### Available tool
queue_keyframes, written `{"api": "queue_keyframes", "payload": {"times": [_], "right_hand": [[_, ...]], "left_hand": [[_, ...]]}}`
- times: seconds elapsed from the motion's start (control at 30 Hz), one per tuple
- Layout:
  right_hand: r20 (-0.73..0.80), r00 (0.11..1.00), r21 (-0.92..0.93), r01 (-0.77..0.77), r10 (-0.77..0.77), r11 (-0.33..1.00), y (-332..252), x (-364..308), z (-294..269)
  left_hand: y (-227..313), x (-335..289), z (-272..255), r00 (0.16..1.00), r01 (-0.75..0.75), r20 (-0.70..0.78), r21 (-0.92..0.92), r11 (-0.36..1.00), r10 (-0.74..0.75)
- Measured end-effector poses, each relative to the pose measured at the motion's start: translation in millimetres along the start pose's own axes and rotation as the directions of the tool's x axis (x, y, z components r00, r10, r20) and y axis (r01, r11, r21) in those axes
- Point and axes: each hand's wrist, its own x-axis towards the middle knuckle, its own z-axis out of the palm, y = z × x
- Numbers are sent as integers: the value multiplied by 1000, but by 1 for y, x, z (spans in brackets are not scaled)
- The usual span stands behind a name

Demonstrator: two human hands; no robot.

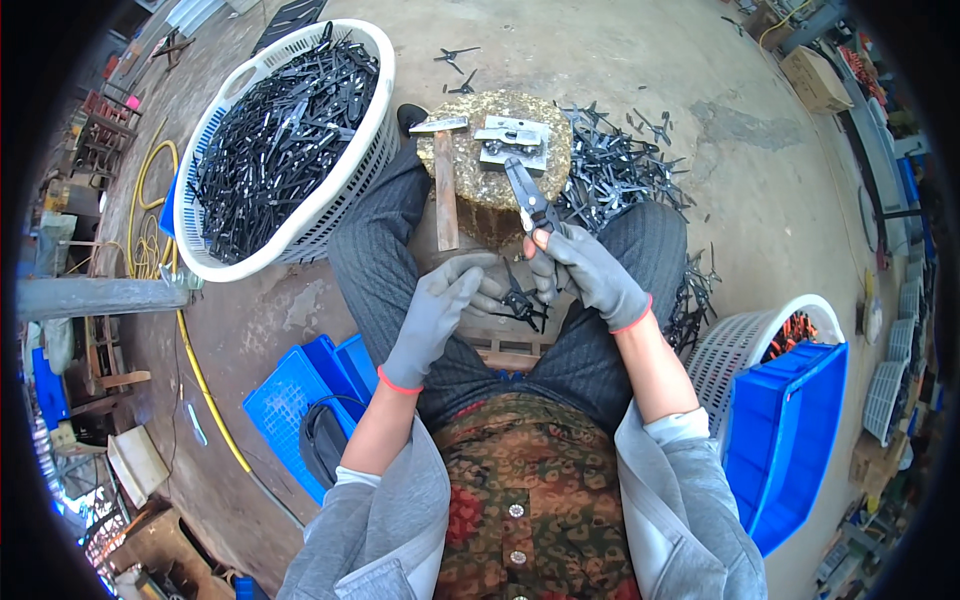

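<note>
Over my lap, between my knees, my right hand (pixel 590 275) in its grey glove with the red cuff is closed around a pair of dark metal plier blanks (pixel 530 200), gripping them by the lower end so the jaws point up and away toward the round wooden stump (pixel 495 165) in front of me. My left hand (pixel 435 310), gloved the same, is loosely curled, fingers bent toward a small cluster of black metal pieces (pixel 520 303) that sits between the two hands; the fingertips are at its edge, though I can't tell whether they actually pinch anything. On the stump, my worktop here, a wooden-handled hammer (pixel 445 180) lies with its steel head at the far end and its handle running back toward me, and just beside it rests a grey metal jig block (pixel 513 142). To my left, a big white plastic laundry basket (pixel 375 150) is heaped with black plier parts. Right of the stump, a loose pile of the same dark pieces (pixel 620 165) spreads over the concrete floor. By my right knee stand a white mesh basket (pixel 735 345) and a blue plastic bin (pixel 790 440).
</note>
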Motion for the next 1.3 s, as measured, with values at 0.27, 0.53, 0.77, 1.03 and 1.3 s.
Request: {"api": "queue_keyframes", "payload": {"times": [0.27,0.53,0.77,1.03,1.3], "right_hand": [[122,979,-476,-85,162,876,27,-11,26],[-434,768,-496,232,-471,837,-13,-69,-33],[-728,445,-405,334,-522,851,26,-145,-141],[-909,370,-156,118,-190,981,162,-112,-250],[-589,669,-777,-623,-453,91,237,-41,-292]], "left_hand": [[17,0,-27,997,78,-14,79,994,-77],[47,27,-233,684,-311,-663,115,943,306],[10,38,-383,644,253,-763,153,955,-49],[12,38,-364,556,166,-809,334,928,192],[44,8,-183,791,-1,-523,517,856,317]]}}
